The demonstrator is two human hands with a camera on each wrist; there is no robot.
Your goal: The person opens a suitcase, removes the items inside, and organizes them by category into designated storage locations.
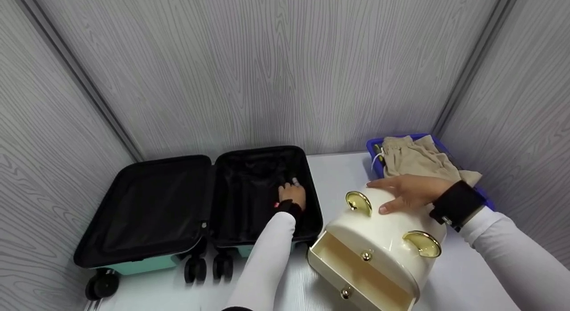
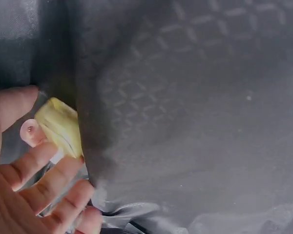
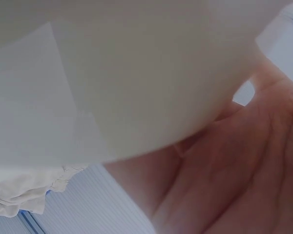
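Observation:
A teal suitcase [image 1: 142, 265] lies open on the table, both halves lined in black. My left hand [image 1: 292, 195] reaches into its right half and pinches a small yellow bottle [image 2: 63, 126] with a pink cap between thumb and fingers [image 2: 39, 180], against the black lining [image 2: 195, 112]. Part of the bottle is hidden behind a fold of that fabric. My right hand [image 1: 407, 193] lies flat on top of a cream drawer box [image 1: 383, 235] with gold handles. Its palm [image 3: 244, 170] presses the box's smooth surface [image 3: 136, 73]. The box's lower drawer [image 1: 356, 271] stands pulled out.
A blue bin [image 1: 373, 146] holding folded beige clothing [image 1: 414, 161] stands in the back right corner, just behind the cream box. Grey panelled walls close in the white table [image 1: 338, 168] on three sides. The suitcase's wheels [image 1: 196, 268] face the front edge.

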